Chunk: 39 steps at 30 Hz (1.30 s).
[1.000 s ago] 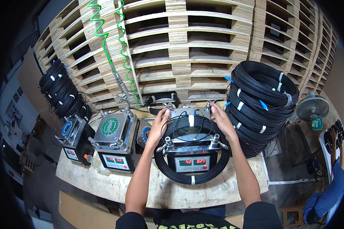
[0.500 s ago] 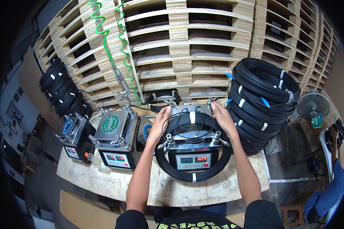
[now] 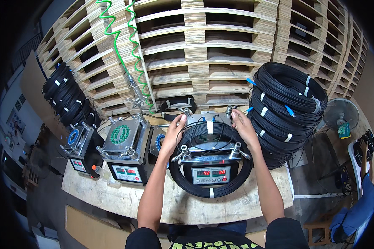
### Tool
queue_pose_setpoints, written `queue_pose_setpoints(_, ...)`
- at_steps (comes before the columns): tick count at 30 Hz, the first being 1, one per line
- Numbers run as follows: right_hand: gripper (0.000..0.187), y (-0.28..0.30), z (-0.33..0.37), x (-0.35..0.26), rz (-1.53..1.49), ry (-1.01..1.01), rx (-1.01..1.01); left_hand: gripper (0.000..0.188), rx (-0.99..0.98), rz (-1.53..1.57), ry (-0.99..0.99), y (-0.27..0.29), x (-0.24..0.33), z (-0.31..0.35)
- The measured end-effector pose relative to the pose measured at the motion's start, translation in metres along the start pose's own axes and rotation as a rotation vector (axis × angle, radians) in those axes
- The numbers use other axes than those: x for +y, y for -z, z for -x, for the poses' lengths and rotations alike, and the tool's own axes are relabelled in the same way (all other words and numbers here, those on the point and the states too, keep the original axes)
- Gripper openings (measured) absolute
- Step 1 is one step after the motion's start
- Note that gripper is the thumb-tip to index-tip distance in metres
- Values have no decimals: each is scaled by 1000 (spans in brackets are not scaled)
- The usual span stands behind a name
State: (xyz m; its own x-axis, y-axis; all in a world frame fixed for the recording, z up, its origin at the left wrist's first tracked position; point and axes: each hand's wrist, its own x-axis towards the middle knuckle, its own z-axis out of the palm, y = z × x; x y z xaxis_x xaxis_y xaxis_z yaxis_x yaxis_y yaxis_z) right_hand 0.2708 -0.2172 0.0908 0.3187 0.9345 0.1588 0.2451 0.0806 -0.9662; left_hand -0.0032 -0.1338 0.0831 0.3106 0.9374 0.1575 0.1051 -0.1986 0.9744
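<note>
In front of me on the bench stands a polishing machine with a dark body, a metal top and a lit control panel (image 3: 210, 175). A coil of black cable (image 3: 212, 192) with white ties hangs around it, its upper part lying over the metal top. My left hand (image 3: 173, 137) is closed at the far left corner post, fingers at its clamp lever. At the far right corner, my right hand (image 3: 245, 129) has its thumb and fingers closed around the clamp lever (image 3: 230, 110). Thin cable ends with blue connectors run onto the plate between my hands.
Right of the machine rises a tall stack of black cable coils (image 3: 278, 120). To the left stand two similar machines (image 3: 126, 145) (image 3: 79, 145), with another coil stack (image 3: 66, 97) behind. Wooden pallets (image 3: 195, 54) back the bench; green air hoses (image 3: 116, 47) hang down. A fan (image 3: 340, 116) and a co-worker's arm (image 3: 363, 157) are at right.
The red digits on the near machine's panel have changed. My right fingers have shifted very slightly at the far right clamp; the left hand and the coil stay almost in place.
</note>
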Motion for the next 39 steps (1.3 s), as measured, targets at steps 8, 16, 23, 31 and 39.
queue_pose_setpoints(8,64,0,-2,3,25,1,-3,76,-20,-77,2,2,13,6)
queue_pose_setpoints(16,62,1,-1,2,-35,31,-15,73,18,-19,6,-1,13,6)
queue_pose_setpoints(23,58,0,-1,2,-47,-3,-6,74,-15,-27,43,2,10,2)
queue_pose_setpoints(31,46,0,-5,13,-47,36,-9,77,13,-97,29,1,10,4)
queue_pose_setpoints(39,29,14,-34,34,-396,-329,-64,75,-17,-53,31,0,13,5)
